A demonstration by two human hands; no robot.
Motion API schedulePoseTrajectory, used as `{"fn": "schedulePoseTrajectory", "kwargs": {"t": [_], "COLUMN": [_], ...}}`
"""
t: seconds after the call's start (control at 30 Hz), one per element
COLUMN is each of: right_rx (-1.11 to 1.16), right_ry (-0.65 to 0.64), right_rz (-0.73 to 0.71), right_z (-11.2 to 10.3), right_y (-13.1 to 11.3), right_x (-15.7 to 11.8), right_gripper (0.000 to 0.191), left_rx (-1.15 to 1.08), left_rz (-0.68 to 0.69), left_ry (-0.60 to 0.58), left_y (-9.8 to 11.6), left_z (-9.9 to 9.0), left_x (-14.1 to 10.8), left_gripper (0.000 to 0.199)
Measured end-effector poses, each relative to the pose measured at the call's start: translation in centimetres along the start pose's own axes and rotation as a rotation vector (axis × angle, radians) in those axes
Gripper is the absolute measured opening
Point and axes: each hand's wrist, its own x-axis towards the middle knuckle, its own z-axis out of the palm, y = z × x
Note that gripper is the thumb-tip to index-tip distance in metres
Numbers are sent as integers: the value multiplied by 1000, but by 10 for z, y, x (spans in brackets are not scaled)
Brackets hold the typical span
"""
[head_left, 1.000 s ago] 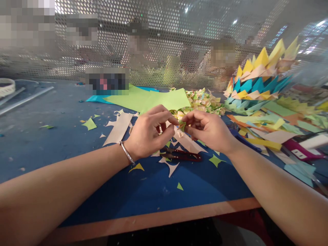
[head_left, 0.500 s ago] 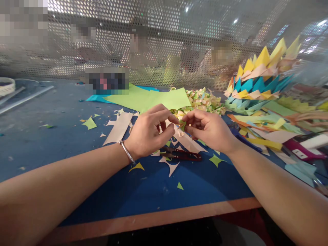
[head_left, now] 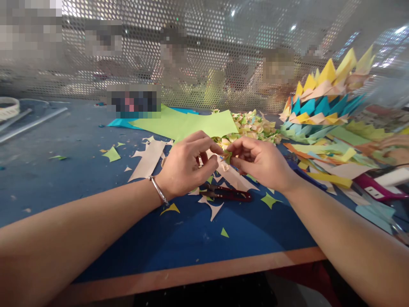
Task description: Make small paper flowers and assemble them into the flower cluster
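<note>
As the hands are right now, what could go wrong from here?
The small green piece pinched in the right hand might slip and get lost among similar green scraps. The dark red snips lie just below the hands in this view, so a lowered left hand could brush them.

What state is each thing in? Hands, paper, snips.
Small green paper, pinched
Right hand, closed on that piece
Left hand, fingers curled, contact unclear
Dark red snips, lying down, blade opening unclear
Large green sheet, spread over blue paper
Peach strip on the left, edge cut jagged
Small paper pieces, heaped
Pointed paper model, tiered
Bracelet, worn on left wrist
</note>
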Motion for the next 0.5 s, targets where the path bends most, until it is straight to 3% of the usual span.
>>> {"fn": "schedulePoseTrajectory", "kwargs": {"t": [0.5], "right_rx": [-60], "right_ry": [1], "right_rz": [32], "right_z": [0], "right_y": [0], "right_x": [-1], "right_gripper": [16], "left_rx": [-255], "left_rz": [-230], "left_ry": [-133], "left_y": [-4], "left_z": [3], "left_x": [3], "left_gripper": [9]}}
